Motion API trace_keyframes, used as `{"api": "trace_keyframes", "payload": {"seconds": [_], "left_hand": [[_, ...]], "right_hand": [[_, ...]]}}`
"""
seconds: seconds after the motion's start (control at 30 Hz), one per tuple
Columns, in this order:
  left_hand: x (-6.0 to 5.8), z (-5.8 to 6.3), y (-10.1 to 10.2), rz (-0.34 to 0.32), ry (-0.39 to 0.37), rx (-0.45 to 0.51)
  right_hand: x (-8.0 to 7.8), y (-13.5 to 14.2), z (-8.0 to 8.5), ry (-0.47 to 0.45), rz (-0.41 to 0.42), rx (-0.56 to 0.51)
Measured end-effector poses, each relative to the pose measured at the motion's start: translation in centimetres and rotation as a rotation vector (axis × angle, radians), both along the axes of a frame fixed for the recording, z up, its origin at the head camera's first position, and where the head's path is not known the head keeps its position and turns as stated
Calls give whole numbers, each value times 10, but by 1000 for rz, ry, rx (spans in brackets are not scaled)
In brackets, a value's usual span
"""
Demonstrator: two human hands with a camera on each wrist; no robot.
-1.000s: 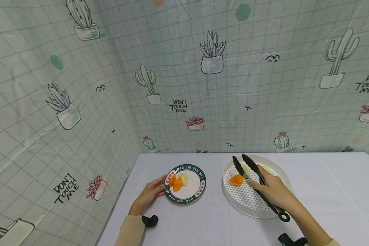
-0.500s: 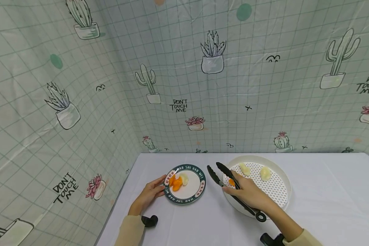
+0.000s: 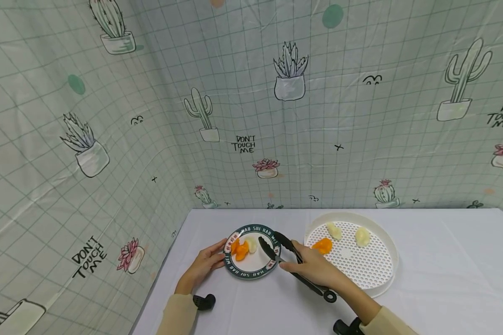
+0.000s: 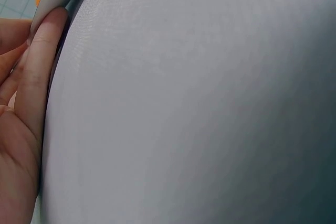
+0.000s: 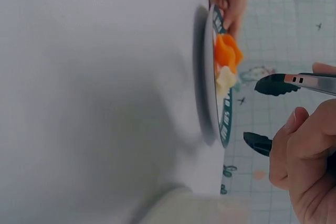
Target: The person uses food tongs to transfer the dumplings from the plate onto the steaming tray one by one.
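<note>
Our left grip [image 3: 205,264] pinches plate [image 3: 251,268]; orange pieces [image 3: 241,251], pale piece [image 3: 252,244] on it, just right of grip. Our right grip [image 3: 316,266] clasps black tongs [image 3: 285,240], tips apart above plate; white tray [image 3: 370,265] right of that grip.

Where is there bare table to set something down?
The widest free patch of table lies right of the round white tray; another lies in front of the plate, between left black mount and right black mount. Crowded: the plate-tray gap, crossed by the right hand holding tongs, and the plate's left rim, held by the left hand.
</note>
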State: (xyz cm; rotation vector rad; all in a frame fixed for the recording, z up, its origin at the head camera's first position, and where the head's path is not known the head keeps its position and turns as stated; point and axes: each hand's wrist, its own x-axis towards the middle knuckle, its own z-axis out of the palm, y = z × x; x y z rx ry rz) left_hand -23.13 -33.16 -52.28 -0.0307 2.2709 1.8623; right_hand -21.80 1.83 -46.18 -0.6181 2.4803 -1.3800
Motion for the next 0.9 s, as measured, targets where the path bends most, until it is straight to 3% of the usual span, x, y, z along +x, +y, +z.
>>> {"api": "trace_keyframes", "payload": {"seconds": [0.4,0.7,0.9], "left_hand": [[2,3,-2,-3,2,-3],[0,2,-1,-17,1,10],[-1,0,-1,-11,-2,18]], "right_hand": [[-9,-30,-9,-13,15,31],[-18,-38,-21,-22,29,59],[-21,-41,-19,-11,30,115]]}}
